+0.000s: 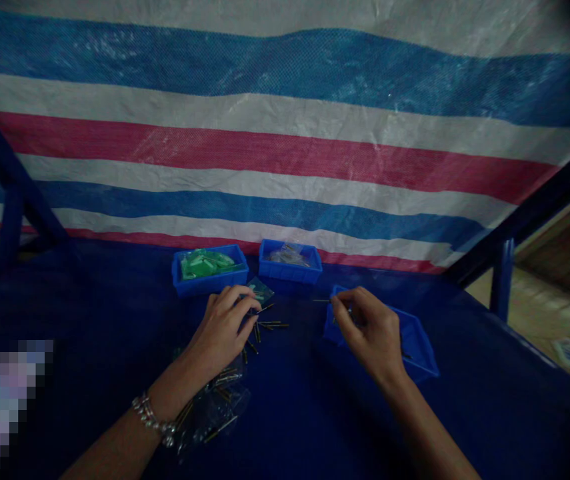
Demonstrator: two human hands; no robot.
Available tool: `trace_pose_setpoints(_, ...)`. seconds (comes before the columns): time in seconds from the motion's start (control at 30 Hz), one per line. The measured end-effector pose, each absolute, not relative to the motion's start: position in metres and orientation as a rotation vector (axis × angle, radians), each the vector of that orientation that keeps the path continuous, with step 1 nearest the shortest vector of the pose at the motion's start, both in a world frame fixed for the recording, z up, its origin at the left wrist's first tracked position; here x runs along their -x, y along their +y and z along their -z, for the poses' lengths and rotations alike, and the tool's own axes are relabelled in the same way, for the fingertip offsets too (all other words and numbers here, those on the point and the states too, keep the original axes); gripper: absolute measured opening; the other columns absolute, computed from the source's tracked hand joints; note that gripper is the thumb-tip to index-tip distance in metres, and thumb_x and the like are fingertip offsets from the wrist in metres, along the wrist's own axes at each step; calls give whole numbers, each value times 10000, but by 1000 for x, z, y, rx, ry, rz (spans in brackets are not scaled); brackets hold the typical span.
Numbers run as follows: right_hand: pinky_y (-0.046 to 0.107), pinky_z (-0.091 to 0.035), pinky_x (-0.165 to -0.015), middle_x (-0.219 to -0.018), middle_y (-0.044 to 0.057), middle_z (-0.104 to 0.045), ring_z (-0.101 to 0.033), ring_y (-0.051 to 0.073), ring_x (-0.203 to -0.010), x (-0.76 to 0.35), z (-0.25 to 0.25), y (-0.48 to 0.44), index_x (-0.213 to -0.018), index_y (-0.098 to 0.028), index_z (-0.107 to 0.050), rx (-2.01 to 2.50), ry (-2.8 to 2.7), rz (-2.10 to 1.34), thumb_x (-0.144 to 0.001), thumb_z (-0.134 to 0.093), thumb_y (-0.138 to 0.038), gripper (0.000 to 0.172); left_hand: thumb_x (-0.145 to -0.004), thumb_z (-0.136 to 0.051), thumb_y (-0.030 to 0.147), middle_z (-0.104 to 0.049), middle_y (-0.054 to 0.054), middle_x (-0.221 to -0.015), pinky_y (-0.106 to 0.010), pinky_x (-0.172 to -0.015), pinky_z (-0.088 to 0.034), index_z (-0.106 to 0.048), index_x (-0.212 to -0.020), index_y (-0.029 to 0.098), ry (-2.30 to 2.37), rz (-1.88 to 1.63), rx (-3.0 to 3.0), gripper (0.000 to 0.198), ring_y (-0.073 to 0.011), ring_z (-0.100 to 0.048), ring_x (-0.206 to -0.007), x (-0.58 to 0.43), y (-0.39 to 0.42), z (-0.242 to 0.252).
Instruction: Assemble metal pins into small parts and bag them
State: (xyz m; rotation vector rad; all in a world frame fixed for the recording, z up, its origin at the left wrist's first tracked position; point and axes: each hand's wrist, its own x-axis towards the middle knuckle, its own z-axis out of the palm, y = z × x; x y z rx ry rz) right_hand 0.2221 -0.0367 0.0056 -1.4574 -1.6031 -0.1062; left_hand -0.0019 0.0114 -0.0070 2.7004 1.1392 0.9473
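My left hand point(229, 320) is closed, its fingertips and thumb bent together around one end of a thin dark rod point(266, 309). Several more thin rods, dark with brassy parts point(273, 325), lie loose on the blue table just beside those fingers. On the right, my right hand point(371, 327) pinches a slim rod point(321, 301) between thumb and fingers, its tip pointing left. That hand is over a blue bin point(417, 340), whose contents it largely hides. Under my left forearm lie clear plastic bags point(222, 407) with similar rods inside.
A blue bin point(185, 285) of green packets point(207, 263) stands at the back left. Beside it, another blue bin point(292, 272) holds clear packets point(289, 255). A small packet point(261, 291) lies in front. Striped sheeting point(285, 153) hangs behind the table point(289, 427), between blue frame bars.
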Motion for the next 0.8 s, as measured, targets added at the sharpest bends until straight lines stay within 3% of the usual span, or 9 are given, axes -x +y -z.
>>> trace_pose_setpoints(0.13,217,-272,-462,-588,-8,-529,-456,108,-511,-239,-10,-34,-568,-181,-516,1891,-1498,309,-733,-488,-302,207,-807,-454,150,-507,-39,-1000,-358,-730,-362,-536,-900,202,1153,-910,-2700,134,-196,-484,-918,2,11,8)
trace_pose_setpoints(0.33,221,-226,-450,-670,4,-609,-524,153,-555,-239,-11,-36,-637,-225,-571,2283,-1507,166,-742,-481,-382,209,-818,-440,160,-503,-35,-994,-355,-743,-358,-530,-914,202,1151,-896,-2696,139,-189,-483,-923,3,11,8)
trace_pose_setpoints(0.53,232,-252,-466,-733,25,-642,-590,201,-649,-233,-2,-33,-772,-259,-596,2266,-1643,15,-807,-414,-404,235,-822,-430,155,-495,-35,-996,-349,-751,-341,-522,-926,202,1152,-863,-2688,146,-183,-470,-935,3,11,8)
trace_pose_setpoints(0.8,244,-336,-545,-660,51,-625,-600,173,-626,-234,2,-28,-659,-185,-567,2096,-1775,-20,-848,-369,-330,310,-761,-486,102,-498,-9,-963,-340,-729,-304,-562,-813,216,1150,-617,-2685,147,-193,-440,-909,9,12,9)
